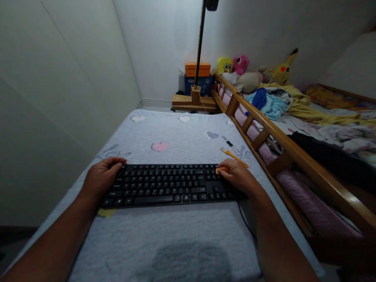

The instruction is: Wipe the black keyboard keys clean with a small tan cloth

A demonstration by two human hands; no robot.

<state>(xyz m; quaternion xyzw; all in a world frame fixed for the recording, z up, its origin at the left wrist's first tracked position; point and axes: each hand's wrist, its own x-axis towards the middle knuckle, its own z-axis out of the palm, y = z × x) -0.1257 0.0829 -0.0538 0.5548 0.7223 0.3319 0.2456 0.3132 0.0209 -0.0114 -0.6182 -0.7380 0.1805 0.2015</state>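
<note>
On the heart-print cloth [132,243], the black full-size keyboard [164,180] lies flat, keys up, with its space bar side toward the person. The cable [245,221] leaves the near edge at the right end.

Grip status: the left hand [101,176] is closed on the left end of the keyboard, near its far corner. The right hand [235,172] pinches an orange piece [221,170], possibly cloth, against the keys near the navigation cluster, and covers most of the numeric keypad.

Progress status: the work at the keys appears to be under way, judging by the orange piece pressed against them. Visible keycaps are seated in their rows; no loose keycap shows. Key surfaces are too dark and small to establish which rows, if any, are finished. The area beneath the right hand cannot be assessed. The orange piece is not yet set down.

Tool status: 2 tools lie unheld beyond the right hand, near the wooden bed rail [266,121]: a yellow-handled brush [235,156] and a slim tool with a black grip [229,144].
</note>
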